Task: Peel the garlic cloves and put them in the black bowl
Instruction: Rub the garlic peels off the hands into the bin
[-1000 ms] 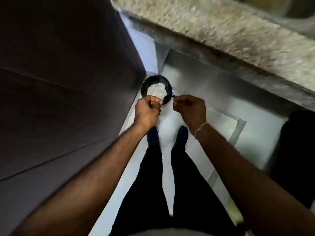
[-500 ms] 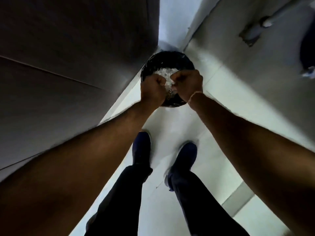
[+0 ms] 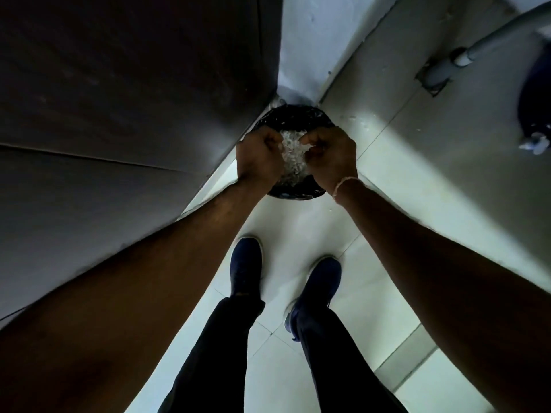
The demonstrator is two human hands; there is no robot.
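A round black container (image 3: pixel 298 114) lined with a black bag stands on the floor in the corner. It holds a heap of white garlic peels (image 3: pixel 293 158). My left hand (image 3: pixel 259 158) hangs over its left side with fingers curled round a small garlic clove that is mostly hidden. Over the right side, my right hand (image 3: pixel 331 156) has its fingertips pinched on a bit of peel facing the left hand. A small gap separates the two hands. No black bowl is in sight.
A dark cabinet side (image 3: pixel 134 99) rises close on the left. My two dark blue shoes (image 3: pixel 247 263) stand on the white tiled floor (image 3: pixel 402 189) just before the container. A grey pipe (image 3: pixel 465 52) and a dark blue object (image 3: pixel 536 108) sit at the upper right.
The black container has come closer and larger in view. My hands moved from its near edge to directly above the peels, met, and now sit slightly apart.
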